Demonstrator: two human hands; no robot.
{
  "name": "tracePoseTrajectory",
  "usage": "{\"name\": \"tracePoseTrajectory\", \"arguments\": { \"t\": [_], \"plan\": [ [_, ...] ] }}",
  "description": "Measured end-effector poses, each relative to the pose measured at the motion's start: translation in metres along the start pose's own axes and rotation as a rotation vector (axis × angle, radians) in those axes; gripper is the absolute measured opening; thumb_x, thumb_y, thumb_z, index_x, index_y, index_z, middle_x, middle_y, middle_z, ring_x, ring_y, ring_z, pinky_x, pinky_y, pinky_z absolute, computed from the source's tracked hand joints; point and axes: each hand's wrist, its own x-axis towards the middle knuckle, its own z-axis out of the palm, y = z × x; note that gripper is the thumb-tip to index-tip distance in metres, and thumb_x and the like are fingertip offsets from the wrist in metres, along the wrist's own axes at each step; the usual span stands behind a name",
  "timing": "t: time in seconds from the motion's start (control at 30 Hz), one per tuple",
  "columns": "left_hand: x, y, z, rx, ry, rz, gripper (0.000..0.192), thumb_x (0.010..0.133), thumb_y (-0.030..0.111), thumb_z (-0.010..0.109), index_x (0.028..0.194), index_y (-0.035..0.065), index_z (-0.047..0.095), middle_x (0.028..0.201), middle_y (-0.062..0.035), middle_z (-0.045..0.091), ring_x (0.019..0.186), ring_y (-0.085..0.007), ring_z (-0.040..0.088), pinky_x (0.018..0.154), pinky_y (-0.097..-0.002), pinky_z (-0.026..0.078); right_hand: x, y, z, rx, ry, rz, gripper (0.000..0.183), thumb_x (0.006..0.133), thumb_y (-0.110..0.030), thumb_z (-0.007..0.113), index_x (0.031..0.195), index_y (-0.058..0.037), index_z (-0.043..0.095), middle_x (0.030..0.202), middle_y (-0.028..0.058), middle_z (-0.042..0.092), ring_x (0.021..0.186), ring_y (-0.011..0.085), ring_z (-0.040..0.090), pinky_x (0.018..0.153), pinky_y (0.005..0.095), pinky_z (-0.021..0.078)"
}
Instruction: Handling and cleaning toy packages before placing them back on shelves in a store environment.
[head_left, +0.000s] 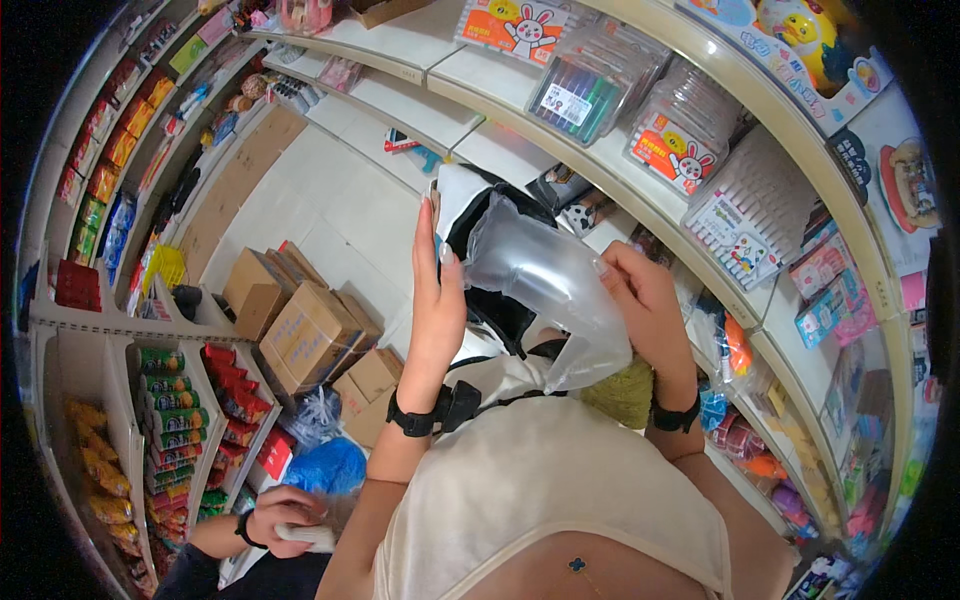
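Observation:
My left hand (437, 304) is upright along the left side of a black-and-white item (463, 196), thumb in front and fingers straight. Whether it is a bag or a fabric article I cannot tell. Over its front lies a clear inflated plastic wrapping (551, 262), which sags down and to the right. My right hand (646, 304) pinches the right side of this plastic between thumb and fingers. An olive-green fuzzy object (622, 394) shows below the plastic, partly hidden by it.
A shelf (517, 97) with boxed markers (574, 101) curves along the right. On the floor at left stand cardboard boxes (307, 337) and a blue plastic bag (326, 469). Another person's hand (285, 517) holds something white at lower left, beside shelves of snack packs (176, 420).

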Motion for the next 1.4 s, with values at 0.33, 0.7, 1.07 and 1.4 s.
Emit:
{"name": "tracePoseTrajectory", "arguments": {
  "t": [0.33, 0.7, 1.07, 1.4],
  "plan": [
    [-0.009, -0.01, 0.011, 0.118, 0.018, 0.018, 0.059, 0.097, 0.023, 0.039, 0.148, 0.0031, 0.016, 0.148, -0.0214, 0.027, 0.133, -0.0344, 0.031, 0.111, -0.0388, 0.023, -0.001, -0.005, 0.025, -0.272, 0.086, -0.11, 0.013, 0.09, -0.018, 0.055, 0.087, -0.0057, 0.053, 0.063, 0.0165, 0.058, 0.058, 0.0357, 0.06, 0.05, 0.044, 0.0425],
    [-0.02, -0.026, 0.006, 0.182, -0.044, -0.076, 0.06, 0.095, 0.016, 0.043, 0.148, 0.0036, 0.017, 0.133, -0.0235, 0.038, 0.122, -0.0357, 0.04, 0.107, -0.0391, 0.028, 0.031, 0.03, 0.083, -0.31, -0.136, -0.217, 0.037, 0.088, -0.031, 0.059, 0.114, -0.0059, 0.053, 0.085, 0.0197, 0.063, 0.078, 0.0365, 0.063, 0.067, 0.0447, 0.0514],
    [-0.02, -0.056, 0.001, 0.147, 0.012, -0.113, 0.061, 0.094, 0.013, 0.042, 0.147, 0.0024, 0.016, 0.148, -0.0206, 0.027, 0.132, -0.0351, 0.031, 0.111, -0.0396, 0.021, 0.031, 0.045, 0.078, -0.26, -0.55, -0.083, 0.06, 0.082, -0.021, 0.063, 0.132, -0.0056, 0.034, 0.091, 0.024, 0.063, 0.083, 0.0422, 0.062, 0.07, 0.0488, 0.0494],
    [-0.028, -0.041, 0.015, 0.265, 0.006, -0.104, 0.067, 0.093, 0.014, 0.05, 0.148, 0.0034, 0.013, 0.129, -0.0248, 0.038, 0.116, -0.0405, 0.042, 0.103, -0.0419, 0.032, 0.035, 0.067, 0.125, -0.485, -0.452, -0.183, 0.033, 0.074, -0.011, 0.063, 0.102, 0.004, 0.054, 0.076, 0.0234, 0.063, 0.072, 0.0406, 0.063, 0.063, 0.0469, 0.0525]
  ]
}}
